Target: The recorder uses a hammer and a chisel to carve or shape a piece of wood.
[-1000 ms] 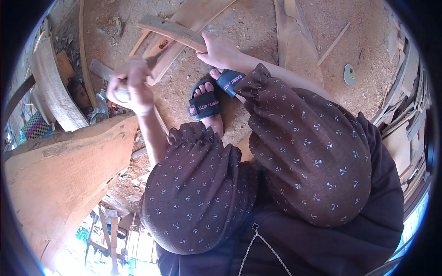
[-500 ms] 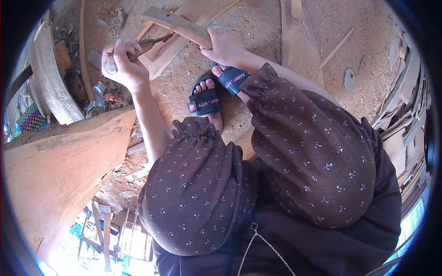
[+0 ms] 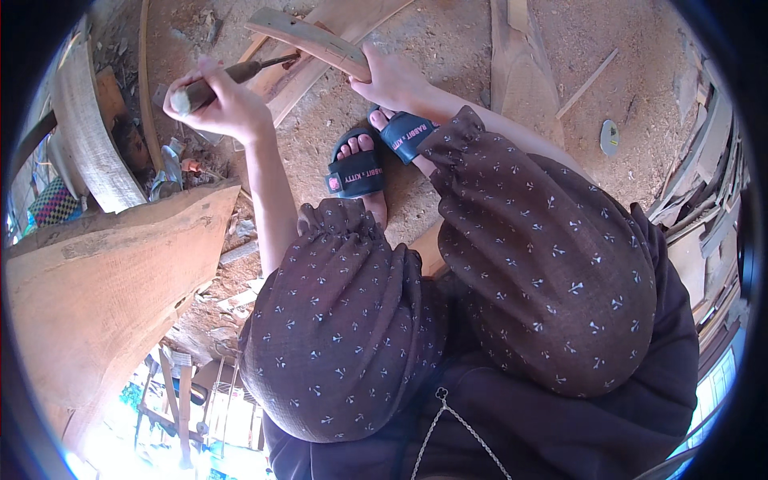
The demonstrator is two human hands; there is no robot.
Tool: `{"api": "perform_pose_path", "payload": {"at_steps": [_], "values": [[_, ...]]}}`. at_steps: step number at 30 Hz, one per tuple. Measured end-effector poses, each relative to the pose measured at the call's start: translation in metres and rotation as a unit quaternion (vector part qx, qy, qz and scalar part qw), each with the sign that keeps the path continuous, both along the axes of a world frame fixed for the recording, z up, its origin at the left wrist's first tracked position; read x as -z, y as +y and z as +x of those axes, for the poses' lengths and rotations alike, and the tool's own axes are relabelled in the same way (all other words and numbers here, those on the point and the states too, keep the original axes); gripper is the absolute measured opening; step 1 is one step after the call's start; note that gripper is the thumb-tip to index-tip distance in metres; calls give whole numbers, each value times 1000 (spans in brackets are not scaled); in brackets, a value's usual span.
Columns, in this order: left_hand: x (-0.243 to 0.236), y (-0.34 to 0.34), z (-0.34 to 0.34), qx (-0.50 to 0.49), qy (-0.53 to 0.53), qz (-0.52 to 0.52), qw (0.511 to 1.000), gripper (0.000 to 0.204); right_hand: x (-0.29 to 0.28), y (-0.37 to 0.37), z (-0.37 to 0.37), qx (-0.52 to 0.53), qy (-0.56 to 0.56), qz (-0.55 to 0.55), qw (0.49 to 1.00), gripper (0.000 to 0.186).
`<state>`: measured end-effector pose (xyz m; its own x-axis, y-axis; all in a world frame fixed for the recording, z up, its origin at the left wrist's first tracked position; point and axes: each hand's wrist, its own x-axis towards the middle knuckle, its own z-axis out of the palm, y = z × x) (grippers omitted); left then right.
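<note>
My left hand (image 3: 224, 108) grips the wooden handle of a chisel-like tool (image 3: 237, 72), its dark metal shaft pointing right to beside the near edge of a short wooden plank (image 3: 308, 42); whether the tip touches wood I cannot tell. My right hand (image 3: 390, 80) holds that plank by its right end, fingers closed round it. Under both lies a longer pale board (image 3: 370, 18), angled on the dusty floor. My feet in dark slide sandals (image 3: 356, 178) are just below the hands.
A large rough wood slab (image 3: 112, 296) lies at lower left, with curved boards (image 3: 108, 152) and a checkered woven item (image 3: 52, 204) beyond. Long planks (image 3: 520, 72), a thin stick (image 3: 584, 84) and a small oval object (image 3: 609, 138) are at right, beside stacked scrap boards (image 3: 704, 184).
My left hand has moved up and slightly left, with the tool now at a flatter angle. My right hand and the plank have shifted slightly up and right.
</note>
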<state>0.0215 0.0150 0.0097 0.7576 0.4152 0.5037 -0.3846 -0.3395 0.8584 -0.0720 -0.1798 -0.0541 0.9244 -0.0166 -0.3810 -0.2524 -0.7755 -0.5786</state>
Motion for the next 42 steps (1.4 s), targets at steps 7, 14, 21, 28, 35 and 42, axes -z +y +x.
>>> {"api": "perform_pose_path", "payload": {"at_steps": [7,14,21,28,35,42], "values": [[3,0,1,42,-18,-80,996,22,1,-1,-2,-3,-6,1,1000,51],[0,-22,6,136,-20,21,990,26,7,-7,-4,-5,-6,9,1000,53],[6,-19,32,95,-63,139,984,29,-9,-19,21,-32,-29,7,999,56],[13,-18,7,109,85,-102,985,21,-182,-46,46,28,-125,244,961,44],[-6,-24,2,109,59,-65,990,25,-244,-8,24,-107,-71,85,988,37],[-2,-15,-4,178,185,-45,965,30,-261,-2,16,-60,-193,304,931,39]]}}
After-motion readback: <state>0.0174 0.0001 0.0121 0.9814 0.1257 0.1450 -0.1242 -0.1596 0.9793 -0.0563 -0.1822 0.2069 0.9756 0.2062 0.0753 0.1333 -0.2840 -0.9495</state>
